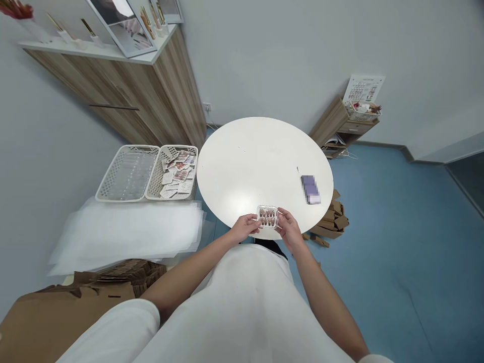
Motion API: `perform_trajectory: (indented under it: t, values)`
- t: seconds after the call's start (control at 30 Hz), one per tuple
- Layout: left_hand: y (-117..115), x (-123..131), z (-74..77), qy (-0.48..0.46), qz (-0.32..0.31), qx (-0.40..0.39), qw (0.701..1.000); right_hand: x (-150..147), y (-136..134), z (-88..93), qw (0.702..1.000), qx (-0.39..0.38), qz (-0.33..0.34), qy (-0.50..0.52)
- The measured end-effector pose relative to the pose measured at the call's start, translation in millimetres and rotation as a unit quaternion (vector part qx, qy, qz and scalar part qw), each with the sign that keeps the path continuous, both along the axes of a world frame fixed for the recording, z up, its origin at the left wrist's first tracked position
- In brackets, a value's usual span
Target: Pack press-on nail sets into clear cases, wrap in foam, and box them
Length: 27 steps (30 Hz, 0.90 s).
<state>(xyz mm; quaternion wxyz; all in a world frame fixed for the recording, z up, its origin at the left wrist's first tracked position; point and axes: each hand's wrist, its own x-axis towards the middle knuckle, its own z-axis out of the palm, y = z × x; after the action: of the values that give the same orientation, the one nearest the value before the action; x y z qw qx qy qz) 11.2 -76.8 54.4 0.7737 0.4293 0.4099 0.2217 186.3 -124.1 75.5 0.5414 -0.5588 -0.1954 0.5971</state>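
Observation:
Between my two hands, over the near edge of the round white table (pixel 260 151), is a small clear plastic case of press-on nails (pixel 267 217). Two rows of brownish, glossy nails show inside it. My left hand (pixel 245 228) grips the case's left side, thumb on top. On its right side, the fingers of my right hand (pixel 289 228) are closed on the edge. The case lies nearly level, its window facing up towards me. Whether its underside touches the tabletop is hidden.
Right on the table lie a purple, blurred object (pixel 310 189) and a small dark stick (pixel 298 170). Left of the table stand a basket of printed cards (pixel 152 187) and a basket of clear plastic pieces (pixel 101 190). Translucent sheets (pixel 132 232), flattened cardboard (pixel 68 317) and cardboard boxes (pixel 333 219) flank me.

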Motion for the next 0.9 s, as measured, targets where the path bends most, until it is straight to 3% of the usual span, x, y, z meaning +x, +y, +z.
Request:
perform_trajectory:
  t: [0.23, 0.43, 0.67, 0.9]
  values:
    - [2.4, 19.8, 0.4, 0.026, 0.0, 0.06, 0.998, 6.8, -12.0, -5.7, 0.999, -0.005, -0.013, -0.029]
    - [5.8, 36.9, -11.7, 0.081, 0.055, 0.142, 0.985, 25.0, -3.4, -11.1, 0.997, -0.007, -0.027, -0.069]
    - [8.4, 57.3, -20.0, 0.096, 0.082, 0.135, 0.983, 53.2, 8.5, -17.0, 0.995, -0.013, 0.027, -0.097]
    - [-2.1, 77.4, -21.6, 0.207, 0.127, 0.125, 0.962, 67.0, 15.3, -38.6, 0.993, -0.044, 0.029, -0.107]
